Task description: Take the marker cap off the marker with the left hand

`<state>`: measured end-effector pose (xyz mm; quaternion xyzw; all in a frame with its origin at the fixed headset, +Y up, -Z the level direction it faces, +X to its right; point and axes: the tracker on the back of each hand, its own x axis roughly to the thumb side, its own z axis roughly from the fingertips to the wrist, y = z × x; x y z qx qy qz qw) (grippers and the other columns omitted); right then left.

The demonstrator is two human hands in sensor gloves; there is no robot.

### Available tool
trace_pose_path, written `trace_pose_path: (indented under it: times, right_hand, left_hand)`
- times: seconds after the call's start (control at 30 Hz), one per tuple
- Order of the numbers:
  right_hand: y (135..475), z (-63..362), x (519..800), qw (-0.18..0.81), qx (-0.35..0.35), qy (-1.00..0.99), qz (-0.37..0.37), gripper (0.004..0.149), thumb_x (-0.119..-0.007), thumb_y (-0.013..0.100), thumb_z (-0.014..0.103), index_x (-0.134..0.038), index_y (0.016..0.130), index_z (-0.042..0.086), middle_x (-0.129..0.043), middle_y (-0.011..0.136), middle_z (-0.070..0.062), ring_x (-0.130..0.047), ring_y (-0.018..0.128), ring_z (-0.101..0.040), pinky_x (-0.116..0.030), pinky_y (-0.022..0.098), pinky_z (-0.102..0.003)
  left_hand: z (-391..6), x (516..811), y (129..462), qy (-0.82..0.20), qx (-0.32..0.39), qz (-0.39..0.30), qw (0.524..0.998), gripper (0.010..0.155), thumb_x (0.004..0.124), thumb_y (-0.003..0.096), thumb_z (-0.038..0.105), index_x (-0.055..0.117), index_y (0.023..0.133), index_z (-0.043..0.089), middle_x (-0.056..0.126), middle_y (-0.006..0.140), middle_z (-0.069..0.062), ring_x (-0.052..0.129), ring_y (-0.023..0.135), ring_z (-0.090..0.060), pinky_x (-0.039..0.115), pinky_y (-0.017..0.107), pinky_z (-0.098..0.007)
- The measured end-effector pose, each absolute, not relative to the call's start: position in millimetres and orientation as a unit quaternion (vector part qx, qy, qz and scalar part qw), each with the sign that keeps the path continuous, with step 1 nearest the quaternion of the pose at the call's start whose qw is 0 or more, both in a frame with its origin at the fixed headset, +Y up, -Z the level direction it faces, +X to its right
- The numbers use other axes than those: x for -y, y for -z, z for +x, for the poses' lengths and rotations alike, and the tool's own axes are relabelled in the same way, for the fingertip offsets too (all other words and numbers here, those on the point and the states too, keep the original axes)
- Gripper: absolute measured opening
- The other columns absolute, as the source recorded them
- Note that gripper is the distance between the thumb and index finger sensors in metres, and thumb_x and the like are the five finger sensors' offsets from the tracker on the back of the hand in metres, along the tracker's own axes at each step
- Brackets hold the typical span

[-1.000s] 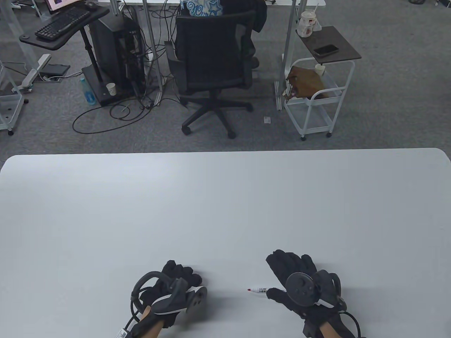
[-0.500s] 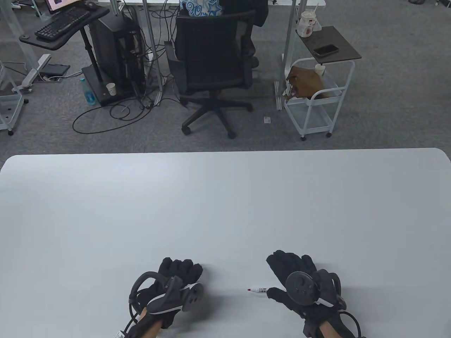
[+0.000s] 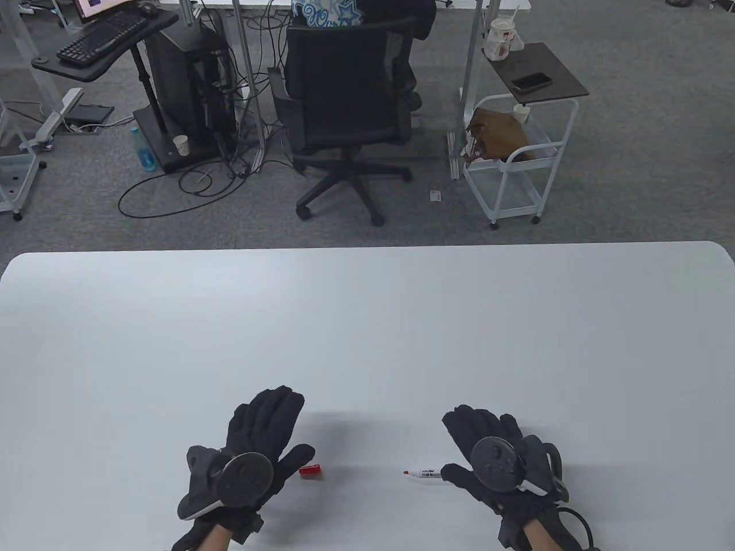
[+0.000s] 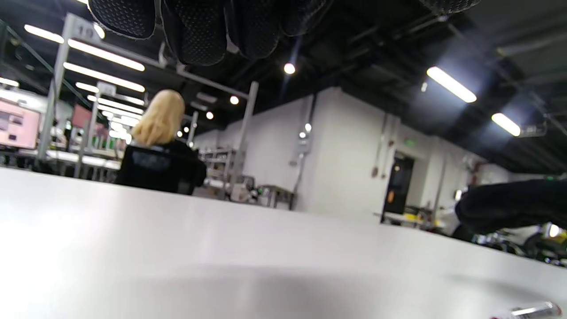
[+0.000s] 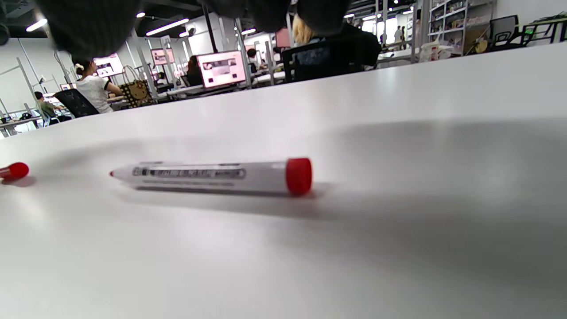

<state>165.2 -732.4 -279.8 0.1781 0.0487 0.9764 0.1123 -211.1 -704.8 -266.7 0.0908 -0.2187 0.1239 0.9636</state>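
Note:
A white marker (image 3: pixel 423 474) with a red tip lies uncapped on the white table (image 3: pixel 367 333), partly under my right hand's thumb; the right wrist view shows it whole (image 5: pixel 212 175), red plug at its rear end. Its red cap (image 3: pixel 310 471) lies on the table just right of my left thumb, also at the right wrist view's left edge (image 5: pixel 14 170). My left hand (image 3: pixel 261 436) lies flat and open, palm down, holding nothing. My right hand (image 3: pixel 479 442) is open above the table, over the marker's rear; no finger grips it.
The table's far edge (image 3: pixel 367 248) runs across the middle of the table view. Beyond it on the floor stand a black office chair (image 3: pixel 344 109) and a white cart (image 3: pixel 517 155). The hands lie near the front edge.
My left hand turned palm down, spread flat and slid a little left and forward. The red cap now lies on the table beside it. The marker and right hand barely moved.

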Motion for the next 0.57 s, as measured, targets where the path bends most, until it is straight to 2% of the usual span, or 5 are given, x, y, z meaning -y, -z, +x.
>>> trace_pose_path:
  times: [0.57]
  right_hand:
    - [280, 160, 737, 0.103, -0.069, -0.976, 0.179, 0.081, -0.073, 0.042, 0.058, -0.043, 0.111, 0.029, -0.047, 0.118, -0.01, -0.051, 0.109, -0.04, -0.039, 0.077, -0.065]
  left_hand:
    - [-207, 718, 272, -0.098, 0.221, 0.052, 0.969, 0.08, 0.046, 0.0552, 0.068, 0.031, 0.12, 0.023, 0.044, 0.125, -0.013, 0.056, 0.114, -0.046, 0.047, 0.077, -0.066]
